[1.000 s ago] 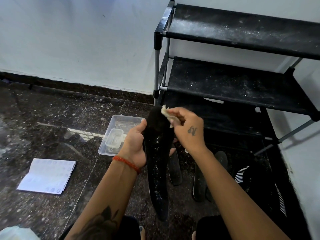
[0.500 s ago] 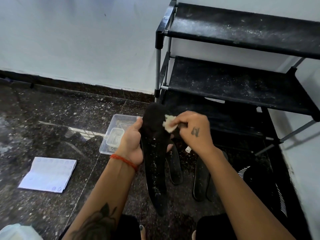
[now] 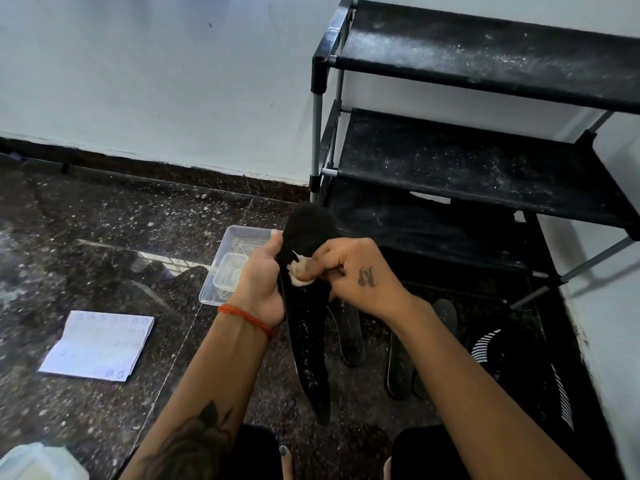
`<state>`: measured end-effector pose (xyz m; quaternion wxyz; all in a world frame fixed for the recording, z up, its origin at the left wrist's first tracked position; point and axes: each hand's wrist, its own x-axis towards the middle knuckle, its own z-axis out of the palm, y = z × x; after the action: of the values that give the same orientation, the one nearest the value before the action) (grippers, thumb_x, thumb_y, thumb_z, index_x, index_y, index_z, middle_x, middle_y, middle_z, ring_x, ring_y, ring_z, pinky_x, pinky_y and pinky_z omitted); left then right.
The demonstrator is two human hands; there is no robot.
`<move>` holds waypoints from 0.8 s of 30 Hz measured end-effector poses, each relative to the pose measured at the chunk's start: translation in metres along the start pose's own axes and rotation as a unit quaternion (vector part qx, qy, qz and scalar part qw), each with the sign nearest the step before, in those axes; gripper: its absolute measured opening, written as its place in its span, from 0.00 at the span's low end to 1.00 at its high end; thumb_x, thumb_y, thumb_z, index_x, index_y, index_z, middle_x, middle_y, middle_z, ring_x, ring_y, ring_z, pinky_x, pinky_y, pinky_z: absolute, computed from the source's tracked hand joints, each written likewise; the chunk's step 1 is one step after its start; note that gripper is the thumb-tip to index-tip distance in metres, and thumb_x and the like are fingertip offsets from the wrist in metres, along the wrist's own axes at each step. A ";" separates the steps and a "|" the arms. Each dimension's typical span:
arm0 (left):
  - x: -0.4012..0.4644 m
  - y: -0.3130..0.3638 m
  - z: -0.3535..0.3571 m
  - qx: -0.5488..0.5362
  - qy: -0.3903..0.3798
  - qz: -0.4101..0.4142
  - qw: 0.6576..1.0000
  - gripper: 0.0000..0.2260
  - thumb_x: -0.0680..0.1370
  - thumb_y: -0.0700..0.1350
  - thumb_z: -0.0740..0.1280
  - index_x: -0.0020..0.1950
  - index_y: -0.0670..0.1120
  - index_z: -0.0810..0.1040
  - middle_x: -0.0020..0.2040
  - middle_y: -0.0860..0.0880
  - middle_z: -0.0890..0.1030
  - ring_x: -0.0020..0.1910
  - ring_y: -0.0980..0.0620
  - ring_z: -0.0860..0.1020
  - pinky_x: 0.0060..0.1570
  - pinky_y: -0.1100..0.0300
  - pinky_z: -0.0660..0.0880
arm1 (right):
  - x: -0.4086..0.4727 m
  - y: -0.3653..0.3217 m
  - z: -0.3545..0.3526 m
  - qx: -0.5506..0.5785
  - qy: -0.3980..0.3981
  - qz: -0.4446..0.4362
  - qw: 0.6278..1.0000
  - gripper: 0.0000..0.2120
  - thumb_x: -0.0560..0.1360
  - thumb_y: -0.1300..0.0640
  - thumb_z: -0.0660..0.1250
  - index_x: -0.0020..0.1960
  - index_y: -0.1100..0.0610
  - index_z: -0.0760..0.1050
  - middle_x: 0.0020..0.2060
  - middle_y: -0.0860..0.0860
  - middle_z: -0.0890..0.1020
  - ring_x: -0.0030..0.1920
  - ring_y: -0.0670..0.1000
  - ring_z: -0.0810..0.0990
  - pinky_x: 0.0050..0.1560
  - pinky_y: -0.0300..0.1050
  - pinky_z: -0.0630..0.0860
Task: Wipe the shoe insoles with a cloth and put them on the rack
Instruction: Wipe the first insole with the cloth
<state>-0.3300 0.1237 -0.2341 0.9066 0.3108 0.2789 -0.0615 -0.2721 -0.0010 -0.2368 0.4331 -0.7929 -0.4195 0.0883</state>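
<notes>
Rack at the floor's far right corner, against the wall: one unit, three dusty black shelves counted, none carrying an insole yet.

Held insole: one, black, upright in front of the person, toe up, heel hanging toward the floor. Since a second ago the cloth has travelled down from the toe tip to just below it, and the insole has tipped slightly left. So the wipe is a downward stroke, barely begun; white specks cover the lower half (most of the length unwiped, by my reckoning).

Floor insoles: I count two clearly, one just behind the held one, one to its right; a third dark shape beside that may be another, cannot tell. All waiting.

Left hand: one, fingers wrapped behind the insole, thumb on its left edge.

Right hand: one, fingertips pinching the cloth and pressing it to the insole's face.

Cloth: one small pale wad.

Bystanders on the floor: one clear plastic tray, one paper sheet.
</notes>
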 end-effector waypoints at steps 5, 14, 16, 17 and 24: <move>0.001 0.002 -0.003 0.022 -0.009 -0.019 1.000 0.29 0.81 0.61 0.46 0.51 0.42 0.78 0.44 0.39 0.84 0.39 0.40 0.83 0.40 0.36 0.75 | -0.002 0.013 -0.012 -0.093 0.177 0.048 0.979 0.14 0.65 0.71 0.67 0.43 0.56 0.84 0.41 0.50 0.85 0.42 0.45 0.81 0.48 0.34 0.76; 0.003 -0.001 0.001 -0.011 -0.005 0.014 1.000 0.34 0.82 0.56 0.48 0.34 0.38 0.84 0.36 0.39 0.83 0.32 0.45 0.83 0.28 0.56 0.80 | 0.001 -0.012 0.019 0.028 0.091 0.016 0.995 0.12 0.66 0.68 0.70 0.48 0.58 0.83 0.44 0.51 0.84 0.46 0.40 0.78 0.50 0.30 0.74; 0.004 0.002 -0.002 -0.014 0.002 0.024 1.000 0.34 0.82 0.55 0.48 0.35 0.38 0.85 0.37 0.40 0.84 0.33 0.45 0.83 0.29 0.55 0.80 | -0.001 -0.013 0.014 0.037 0.033 0.007 0.999 0.13 0.65 0.72 0.67 0.44 0.59 0.84 0.42 0.51 0.84 0.44 0.42 0.80 0.49 0.33 0.76; 0.005 0.002 -0.003 -0.015 0.007 0.026 1.000 0.33 0.83 0.55 0.47 0.36 0.38 0.84 0.36 0.40 0.84 0.32 0.46 0.83 0.28 0.55 0.80 | -0.003 -0.012 0.009 0.021 0.003 0.000 1.000 0.15 0.63 0.73 0.65 0.42 0.59 0.84 0.42 0.51 0.84 0.43 0.44 0.81 0.48 0.38 0.78; 0.002 0.002 -0.002 0.020 0.019 0.001 1.000 0.28 0.81 0.60 0.46 0.53 0.42 0.78 0.44 0.39 0.84 0.42 0.39 0.82 0.45 0.42 0.77 | -0.003 0.008 -0.012 -0.082 0.184 0.061 0.978 0.16 0.64 0.72 0.64 0.41 0.56 0.84 0.40 0.50 0.85 0.43 0.47 0.82 0.48 0.40 0.78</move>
<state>-0.3288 0.1266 -0.2348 0.8950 0.3297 0.2943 -0.0604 -0.2635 -0.0128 -0.2365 0.4305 -0.8522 -0.2895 -0.0677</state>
